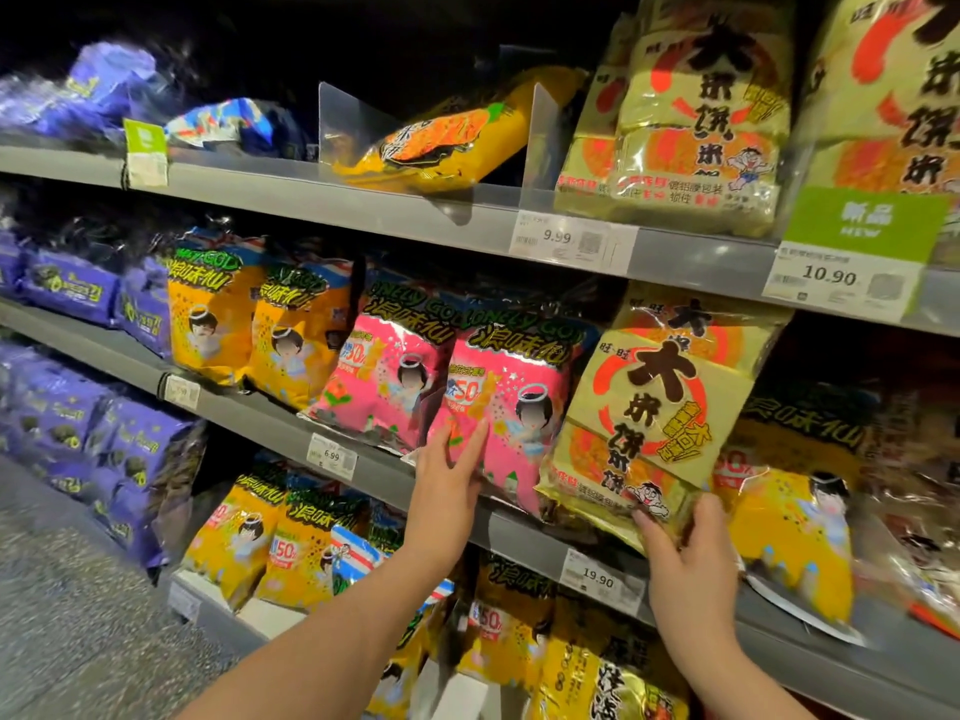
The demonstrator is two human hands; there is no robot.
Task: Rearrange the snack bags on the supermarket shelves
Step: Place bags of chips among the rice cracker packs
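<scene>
A dim supermarket aisle with grey metal shelving in three tiers, seen from the person's own eye level. A strip of speckled grey floor (62, 615) shows at lower left. The top shelf (363, 197) carries clear plastic dividers (343, 122), an orange-yellow bag (447, 140) lying on its side, and large gold bags (696, 122) standing at the right above white price tags and a green tag (862, 220). The middle shelf (260, 415) holds purple bags (67, 288) at the left, then yellow bags (218, 324), then pink ones.

The left hand (447, 475) reaches up to the front pink snack bag (524, 387). Its fingers (475, 439) are straight and close together, laid flat against the bag's lower left corner, gripping nothing.

The right hand (685, 563) holds a gold rice cracker bag (654, 402) by its bottom corner, the thumb on the front and the fingers curled behind. This bag stands nearly upright, leaning slightly, at the front edge of the middle shelf. It sits just right of the pink bag, touching it, and overlaps a yellow bag (800, 537) on its right. A price tag (597, 576) sits on the shelf edge below it.
</scene>
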